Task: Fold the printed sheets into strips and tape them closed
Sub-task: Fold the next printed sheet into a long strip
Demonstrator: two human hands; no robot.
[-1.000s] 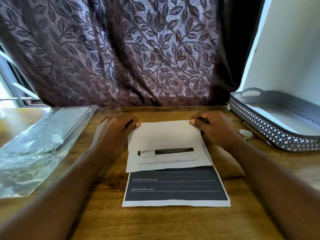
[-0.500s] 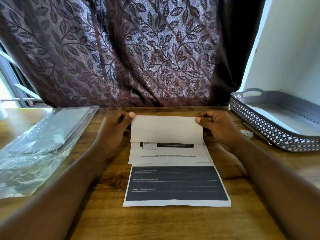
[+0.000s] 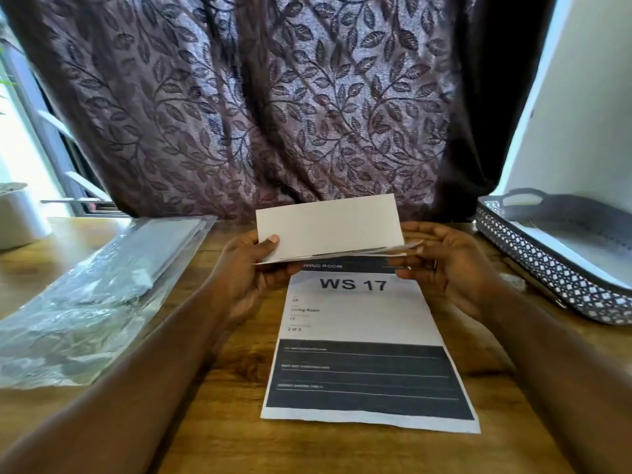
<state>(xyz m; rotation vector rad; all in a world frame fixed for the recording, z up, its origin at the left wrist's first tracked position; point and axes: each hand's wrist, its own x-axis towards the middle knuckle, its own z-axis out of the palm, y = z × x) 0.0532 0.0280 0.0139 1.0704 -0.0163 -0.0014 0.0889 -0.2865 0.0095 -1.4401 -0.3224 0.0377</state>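
A folded white sheet (image 3: 330,227) is held in the air above the table's far middle, its blank side toward me. My left hand (image 3: 251,265) pinches its lower left corner, thumb on top. My right hand (image 3: 444,261) holds its right end from behind and below, fingers curled at the edge. Flat on the wooden table (image 3: 212,422) beneath lies another printed sheet (image 3: 367,354), reading "WS 17", with a dark block across its lower half. Its top edge is hidden under the lifted sheet.
A clear plastic sleeve (image 3: 89,302) with papers lies at the left. A grey lattice tray (image 3: 547,268) holding a white sheet stands at the right. A white pot (image 3: 20,213) is at the far left. A leaf-patterned curtain (image 3: 273,97) hangs behind.
The top sheet was folded over on the table, then lifted clear by both hands. The printed sheet under it is now uncovered, showing "WS 17".
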